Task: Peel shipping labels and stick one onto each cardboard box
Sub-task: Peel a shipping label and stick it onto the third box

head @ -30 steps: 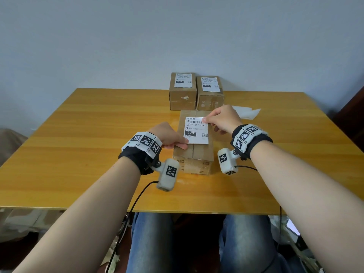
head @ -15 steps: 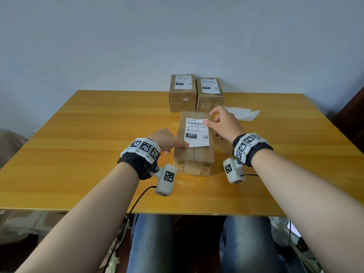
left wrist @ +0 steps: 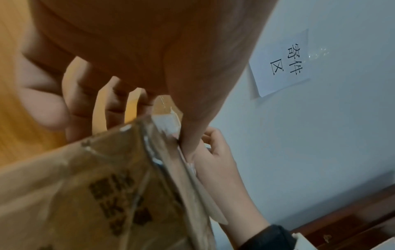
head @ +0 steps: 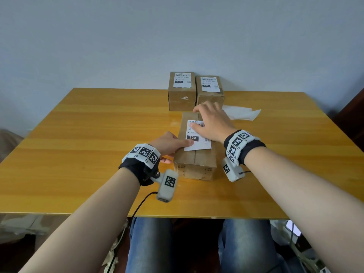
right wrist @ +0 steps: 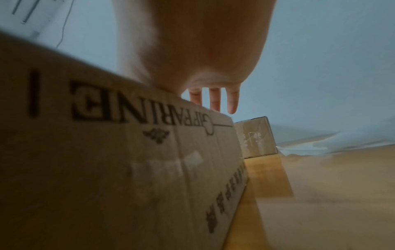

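A brown cardboard box [head: 195, 160] stands in the middle of the table, with a white shipping label [head: 199, 141] lying on its top. My left hand [head: 173, 145] is at the box's left side, its thumb pressing the label's lower left corner. In the left wrist view its fingers [left wrist: 79, 101] hang straight down beside the box [left wrist: 85, 194]. My right hand [head: 211, 121] lies flat over the label's upper part with fingers straight. The right wrist view shows those fingers [right wrist: 213, 99] stretched along the top of the box [right wrist: 107, 152].
Two labelled boxes [head: 182, 91] [head: 209, 91] stand side by side at the table's far edge by the wall. White backing sheets [head: 242, 113] lie right of them. The yellow wooden table [head: 88, 144] runs wide on both sides.
My right hand left its pinch at the label's top edge and now lies flat on the label. The label lies flat on the box. My left thumb stays at the lower left corner.
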The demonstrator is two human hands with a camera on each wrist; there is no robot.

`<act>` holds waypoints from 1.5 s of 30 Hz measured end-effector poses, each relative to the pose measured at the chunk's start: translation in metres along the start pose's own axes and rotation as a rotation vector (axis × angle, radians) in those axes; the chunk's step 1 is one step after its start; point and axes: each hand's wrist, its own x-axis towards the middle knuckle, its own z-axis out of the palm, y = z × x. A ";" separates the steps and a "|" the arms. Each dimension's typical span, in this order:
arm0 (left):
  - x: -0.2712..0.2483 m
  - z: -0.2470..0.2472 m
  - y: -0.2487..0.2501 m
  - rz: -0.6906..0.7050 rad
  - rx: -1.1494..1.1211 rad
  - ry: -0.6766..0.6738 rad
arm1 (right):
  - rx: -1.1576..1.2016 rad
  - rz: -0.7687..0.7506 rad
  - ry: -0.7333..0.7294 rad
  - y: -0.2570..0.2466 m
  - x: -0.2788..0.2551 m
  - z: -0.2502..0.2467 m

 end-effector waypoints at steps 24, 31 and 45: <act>0.003 0.002 -0.014 -0.031 -0.125 -0.090 | -0.085 0.283 -0.102 -0.019 0.005 0.019; 0.005 -0.004 -0.011 -0.059 -0.051 -0.144 | -0.112 0.330 -0.115 -0.016 0.016 0.021; 0.014 -0.009 -0.010 -0.066 0.000 -0.196 | -0.151 0.333 -0.044 -0.002 0.038 0.028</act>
